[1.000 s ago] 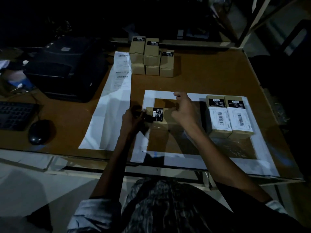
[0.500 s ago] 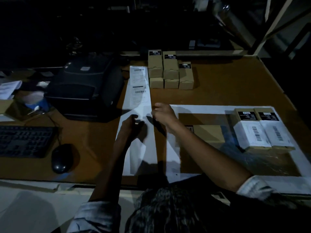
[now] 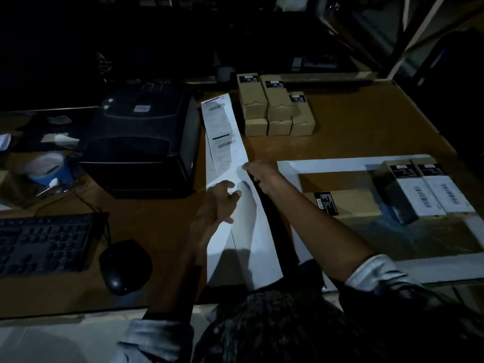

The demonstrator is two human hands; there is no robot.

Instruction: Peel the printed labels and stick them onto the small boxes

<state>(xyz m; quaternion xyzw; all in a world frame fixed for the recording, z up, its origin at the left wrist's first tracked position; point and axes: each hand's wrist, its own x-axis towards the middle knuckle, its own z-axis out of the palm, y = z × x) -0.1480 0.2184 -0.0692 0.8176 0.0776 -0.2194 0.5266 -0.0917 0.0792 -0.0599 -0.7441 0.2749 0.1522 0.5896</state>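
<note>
A long white label strip runs from the printer toward me, with two printed barcode labels on its far part. My right hand pinches the strip's right edge just below the nearer label. My left hand lies on the blank backing with fingers spread. One brown box with a black end sticker lies on its side to the right. Two boxes with white barcode labels stand further right. A cluster of several unlabelled brown boxes sits at the back.
A black label printer stands left of the strip. A keyboard and mouse lie at the near left. A white frame outline is marked on the brown table around the labelled boxes. Shelving stands at the far right.
Both hands left the brown box and moved left onto the label strip. My right hand now pinches its edge and my left hand has opened flat on the backing. The view shifted left.
</note>
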